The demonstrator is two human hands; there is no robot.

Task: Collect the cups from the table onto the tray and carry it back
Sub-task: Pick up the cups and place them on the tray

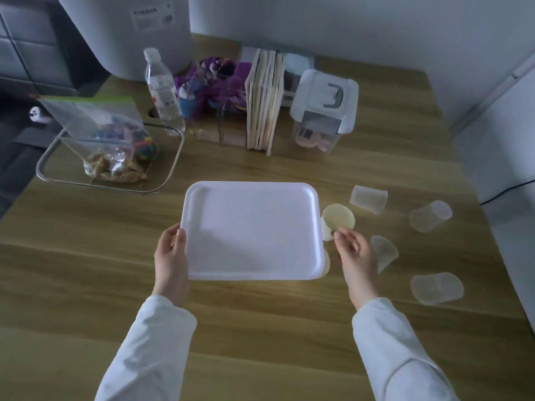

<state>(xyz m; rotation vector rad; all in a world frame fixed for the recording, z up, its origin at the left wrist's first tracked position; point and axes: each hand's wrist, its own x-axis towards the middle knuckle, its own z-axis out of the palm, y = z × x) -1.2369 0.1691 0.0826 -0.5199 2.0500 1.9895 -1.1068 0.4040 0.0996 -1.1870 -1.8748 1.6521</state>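
A white rectangular tray [252, 230] with nothing on it is held over the wooden table, my left hand [170, 260] gripping its left edge. My right hand [357, 257] pinches the rim of a translucent plastic cup [337, 219] just right of the tray. Several more translucent cups lie on their sides to the right: one [368, 198] behind, one [430, 216] far right, one [383, 251] beside my right hand, one [437, 288] nearer me. Part of another cup [326, 263] peeks out under the tray's right corner.
A wire basket [173, 166] with plastic bags stands at the left. Behind the tray are a water bottle [163, 91], upright books [265, 102], purple items and a lidded plastic box [322, 108]. The table's right edge [492, 227] is close to the cups.
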